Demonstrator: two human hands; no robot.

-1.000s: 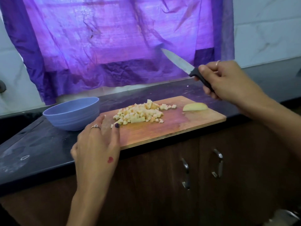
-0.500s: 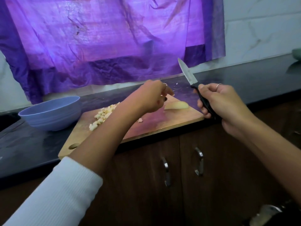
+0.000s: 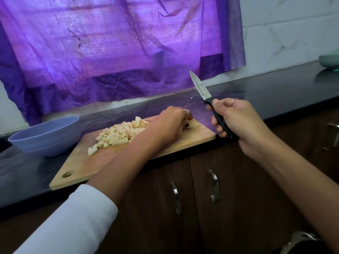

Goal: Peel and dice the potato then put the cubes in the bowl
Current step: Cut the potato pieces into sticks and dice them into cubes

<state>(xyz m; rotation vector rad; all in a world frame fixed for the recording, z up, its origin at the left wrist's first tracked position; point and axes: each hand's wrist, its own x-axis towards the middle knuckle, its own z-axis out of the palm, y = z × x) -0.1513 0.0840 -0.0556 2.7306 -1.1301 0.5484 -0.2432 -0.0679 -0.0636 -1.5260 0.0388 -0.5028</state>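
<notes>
A wooden cutting board (image 3: 82,167) lies on the dark counter. A pile of diced potato cubes (image 3: 121,132) sits on its middle. At the board's far right end my left hand (image 3: 170,123) curls its fingers over the remaining potato piece (image 3: 195,123), most of which is hidden. My right hand (image 3: 238,121) grips the black handle of a knife (image 3: 200,86), held above the counter just right of the board with the blade pointing up and away. A blue bowl (image 3: 45,136) stands left of the board and looks empty.
A purple cloth (image 3: 117,48) hangs on the wall behind the counter. A pale green dish (image 3: 329,60) sits at the far right of the counter. Brown cabinet doors with metal handles (image 3: 214,186) are below the counter edge.
My left hand moved from the board's near left edge across to the potato piece at the right end and closed over it. The knife came down and nearer, blade now more upright.
</notes>
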